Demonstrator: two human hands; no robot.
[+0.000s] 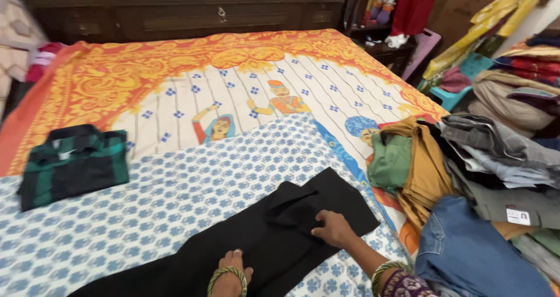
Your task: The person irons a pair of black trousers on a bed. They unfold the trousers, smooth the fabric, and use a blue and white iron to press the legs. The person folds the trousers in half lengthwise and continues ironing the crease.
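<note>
Both hands (left, right) lie palm-down, fingers curled, wrists bangled.

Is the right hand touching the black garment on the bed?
Touching. The head view shows the right hand pressed flat on the black garment, fingers on a fold, with no gap visible.
</note>
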